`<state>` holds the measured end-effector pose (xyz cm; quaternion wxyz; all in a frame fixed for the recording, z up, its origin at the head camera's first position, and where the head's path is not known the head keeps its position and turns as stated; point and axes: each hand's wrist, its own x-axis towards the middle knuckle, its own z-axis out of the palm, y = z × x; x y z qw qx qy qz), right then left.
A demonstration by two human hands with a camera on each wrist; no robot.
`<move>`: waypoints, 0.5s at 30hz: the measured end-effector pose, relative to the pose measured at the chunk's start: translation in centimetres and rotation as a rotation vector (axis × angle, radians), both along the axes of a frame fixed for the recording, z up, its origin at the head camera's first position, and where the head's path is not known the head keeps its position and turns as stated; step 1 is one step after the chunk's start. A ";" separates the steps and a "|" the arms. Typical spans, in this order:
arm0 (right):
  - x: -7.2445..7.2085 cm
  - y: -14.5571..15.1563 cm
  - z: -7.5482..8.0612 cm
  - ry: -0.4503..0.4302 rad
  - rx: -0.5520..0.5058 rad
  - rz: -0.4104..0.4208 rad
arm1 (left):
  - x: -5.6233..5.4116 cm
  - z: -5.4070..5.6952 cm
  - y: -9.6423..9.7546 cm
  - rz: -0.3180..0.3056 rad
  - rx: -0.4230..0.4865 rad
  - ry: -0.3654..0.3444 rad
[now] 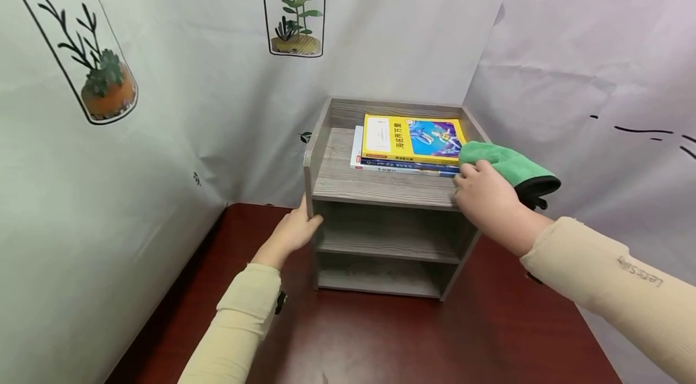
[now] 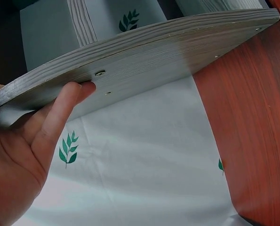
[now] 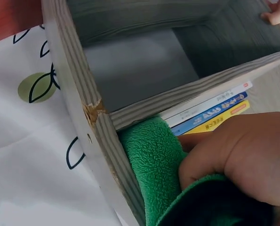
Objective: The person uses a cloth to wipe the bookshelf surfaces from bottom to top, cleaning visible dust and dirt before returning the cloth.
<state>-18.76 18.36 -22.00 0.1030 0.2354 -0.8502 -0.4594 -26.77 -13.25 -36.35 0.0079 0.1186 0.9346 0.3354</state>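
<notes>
A small grey wood-grain shelf stands on the table, with a stack of books lying on its top board. My left hand grips the edge of the left side panel; in the left wrist view some fingers lie along its outer face. My right hand holds a green cloth with a dark edge at the right side panel. In the right wrist view the fluffy cloth touches the inner corner between that panel and the top board. Part of the cloth is hidden under the hand.
The top book is a yellow one with a blue picture; thinner books lie beneath it. Two lower compartments open to the front. The dark red table is bordered by white printed sheets. The right panel's front edge has a chipped spot.
</notes>
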 end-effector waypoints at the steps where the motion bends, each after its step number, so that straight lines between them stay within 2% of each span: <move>1: 0.1 0.0 0.1 0.001 -0.003 0.006 | -0.1 0.0 0.0 0.003 0.000 0.002; 4: 0.5 0.2 0.2 0.003 -0.030 0.028 | -0.3 0.1 -0.2 0.008 -0.005 0.012; 8: 1.0 0.6 0.5 -0.005 -0.122 0.067 | -0.5 0.0 -0.1 0.003 -0.003 -0.002; 11: 1.5 1.1 1.2 -0.006 -0.245 0.122 | -0.4 -0.1 0.0 -0.003 0.003 -0.018; 15: 2.1 2.4 1.9 -0.007 -0.484 0.245 | -0.1 -0.2 0.0 0.009 0.002 -0.001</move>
